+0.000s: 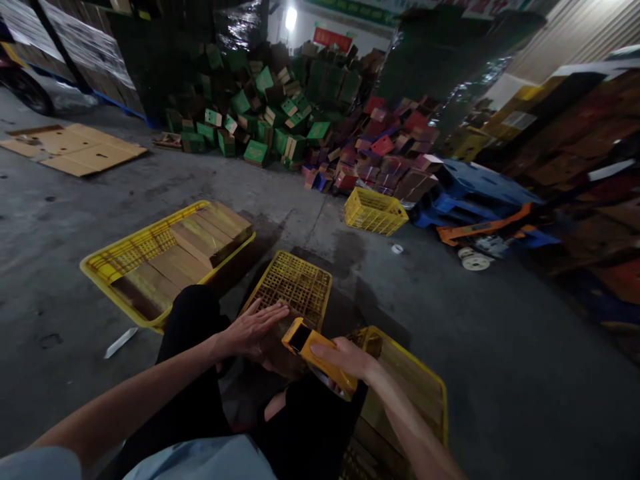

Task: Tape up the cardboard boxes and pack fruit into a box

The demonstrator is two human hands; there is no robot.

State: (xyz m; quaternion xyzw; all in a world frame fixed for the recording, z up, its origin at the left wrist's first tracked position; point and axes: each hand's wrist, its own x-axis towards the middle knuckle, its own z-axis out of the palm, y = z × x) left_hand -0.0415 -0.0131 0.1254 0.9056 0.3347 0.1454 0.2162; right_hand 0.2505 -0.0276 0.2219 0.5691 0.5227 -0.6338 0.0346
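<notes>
My right hand (343, 357) is wrapped round a chunky yellow-orange hand tool (325, 360) with a black patch near its front end; its exact kind is unclear. My left hand (255, 330) is flat with fingers stretched out, just left of the tool's tip. Beneath both lies a dim brown surface (280, 353), perhaps a cardboard box, mostly hidden. Just beyond my hands is an upturned-looking yellow plastic crate (304, 277) with a grid face. Cardboard boxes (213, 230) lie in a yellow basket (113, 267) on my left. Another yellow crate (445, 407) with cardboard inside sits right.
Heaps of green boxes (257, 152) and red boxes (383, 145) lie ahead. A yellow crate (375, 212), a white ring (397, 249), blue pallets (480, 183) and an orange pallet jack (485, 227) are to the right. Flattened cardboard (95, 150) lies far left.
</notes>
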